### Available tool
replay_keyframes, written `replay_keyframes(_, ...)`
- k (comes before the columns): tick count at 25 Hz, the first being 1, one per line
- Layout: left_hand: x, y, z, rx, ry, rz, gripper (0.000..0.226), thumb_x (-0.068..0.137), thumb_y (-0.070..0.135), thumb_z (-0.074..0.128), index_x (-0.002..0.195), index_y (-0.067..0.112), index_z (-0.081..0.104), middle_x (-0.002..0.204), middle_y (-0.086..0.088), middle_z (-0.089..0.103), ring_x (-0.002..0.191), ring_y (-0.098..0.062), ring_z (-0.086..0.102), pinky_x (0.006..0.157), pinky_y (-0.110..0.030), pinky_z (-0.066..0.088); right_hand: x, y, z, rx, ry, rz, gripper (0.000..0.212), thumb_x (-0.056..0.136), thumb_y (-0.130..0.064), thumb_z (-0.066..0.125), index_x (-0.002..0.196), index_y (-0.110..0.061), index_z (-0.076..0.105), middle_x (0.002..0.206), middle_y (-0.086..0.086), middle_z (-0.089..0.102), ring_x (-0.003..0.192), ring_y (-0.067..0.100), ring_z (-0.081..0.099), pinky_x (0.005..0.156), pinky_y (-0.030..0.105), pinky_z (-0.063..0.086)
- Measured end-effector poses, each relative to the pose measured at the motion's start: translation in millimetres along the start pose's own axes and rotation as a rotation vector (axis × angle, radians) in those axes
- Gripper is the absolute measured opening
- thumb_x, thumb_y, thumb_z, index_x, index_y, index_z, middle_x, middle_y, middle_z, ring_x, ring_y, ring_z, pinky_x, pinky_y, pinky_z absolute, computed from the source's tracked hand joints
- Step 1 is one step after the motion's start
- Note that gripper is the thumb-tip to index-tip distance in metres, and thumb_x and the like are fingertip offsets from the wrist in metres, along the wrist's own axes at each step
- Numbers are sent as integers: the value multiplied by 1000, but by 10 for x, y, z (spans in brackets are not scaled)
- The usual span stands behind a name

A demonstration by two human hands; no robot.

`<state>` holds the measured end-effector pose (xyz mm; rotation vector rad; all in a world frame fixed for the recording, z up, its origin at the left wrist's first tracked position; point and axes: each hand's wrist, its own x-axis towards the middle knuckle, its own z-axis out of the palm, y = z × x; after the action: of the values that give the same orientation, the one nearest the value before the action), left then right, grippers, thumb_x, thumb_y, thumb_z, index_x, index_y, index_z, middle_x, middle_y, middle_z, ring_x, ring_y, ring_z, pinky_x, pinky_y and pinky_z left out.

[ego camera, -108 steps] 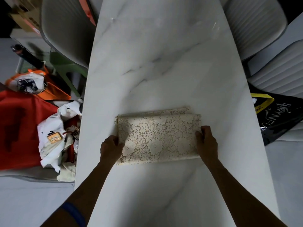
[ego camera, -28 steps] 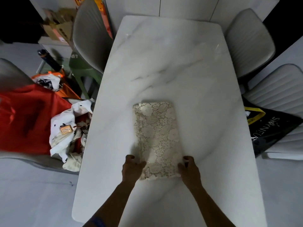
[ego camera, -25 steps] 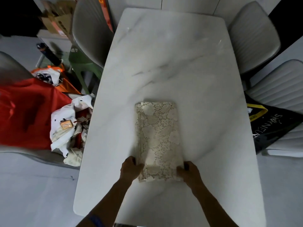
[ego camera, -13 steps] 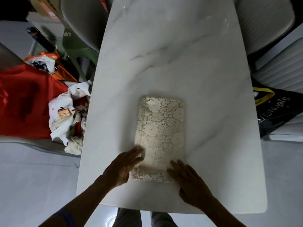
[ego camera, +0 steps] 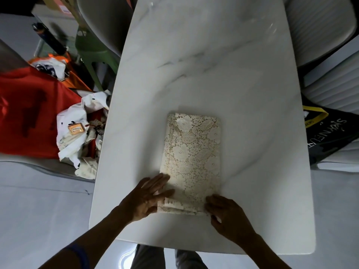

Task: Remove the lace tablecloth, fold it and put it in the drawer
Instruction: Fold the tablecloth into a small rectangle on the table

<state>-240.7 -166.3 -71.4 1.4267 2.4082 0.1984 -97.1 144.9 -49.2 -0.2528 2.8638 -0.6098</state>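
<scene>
The cream lace tablecloth lies folded into a narrow upright rectangle on the white marble table, near the front edge. My left hand rests flat with spread fingers on the cloth's near left corner. My right hand sits at the near right corner, fingers curled against the stacked layers of the near edge; whether it grips them is unclear. No drawer is in view.
Grey chairs stand at the back left and along the right side. A red cloth and a heap of white fabric lie left of the table. A black bag with a yellow strap sits at the right.
The cloth went from a wide rectangle to a narrow one turned lengthwise. My hands moved from pinching its near corners to lying on them, the left now flat and spread.
</scene>
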Motion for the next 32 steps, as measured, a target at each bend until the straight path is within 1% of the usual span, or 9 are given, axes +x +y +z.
replay_keyframes(5,-1,66,61,113,33,-1,64,86,55,51,147,45,33,159,-11,28,146,-32,28,111,-47,28,-143,-76,176,-96,-97,54,63,69,-43,74,126,-18,64,140,3,57,129,29,53,95,45,52)
replay_keyframes(11,126,-26,-141,-594,141,-163,43,96,58,43,119,32,69,132,4,64,132,-8,47,108,-29,42,40,-230,88,-10,109,88,48,67,-28,76,111,-12,70,120,6,68,122,25,56,100,40,49)
replay_keyframes(14,122,-166,-235,-912,-58,-421,53,86,71,44,95,24,69,93,11,64,88,-2,59,85,-29,48,223,-189,-155,291,232,168,31,70,-24,75,100,-17,70,99,3,72,103,13,59,88,33,54)
replay_keyframes(16,199,-162,-268,-1055,-41,-562,65,79,80,44,67,15,42,66,9,34,59,-6,34,59,-28,34,416,-148,-316,462,178,182,20,81,-32,67,99,-28,62,85,-10,68,81,0,61,66,24,54)
replay_keyframes(19,320,-64,-295,-1101,16,-590,63,80,78,44,67,19,25,68,5,21,60,-8,23,54,-24,23,521,35,-367,409,-145,121,67,76,-68,64,133,-42,41,117,-33,53,104,-16,47,84,8,43)
replay_keyframes(21,301,-52,-268,-1060,-45,-572,58,87,68,45,69,14,35,68,4,30,62,-9,31,62,-30,33,417,211,-289,210,-267,41,96,69,-74,64,149,-39,24,141,-22,43,125,-7,33,105,17,33)
replay_keyframes(24,166,-75,-224,-1072,-155,-510,23,95,54,46,95,37,61,90,14,60,87,-1,57,88,-21,41,315,345,-147,17,-144,-84,88,77,-59,65,151,-26,30,153,-2,41,141,15,35,113,39,36)
replay_keyframes(27,69,-80,-186,-1121,-194,-524,43,91,62,46,119,32,59,112,6,64,107,-7,59,99,-28,41,361,341,-71,-118,-70,-250,72,83,-52,61,143,-14,47,150,6,46,140,24,40,112,41,37)
replay_keyframes(32,239,-156,-277,-1123,20,-721,71,80,76,43,76,5,50,73,2,44,69,-11,43,68,-32,39,679,341,-277,545,-118,330,58,86,-71,47,99,-19,68,92,6,75,86,17,69,74,36,56)
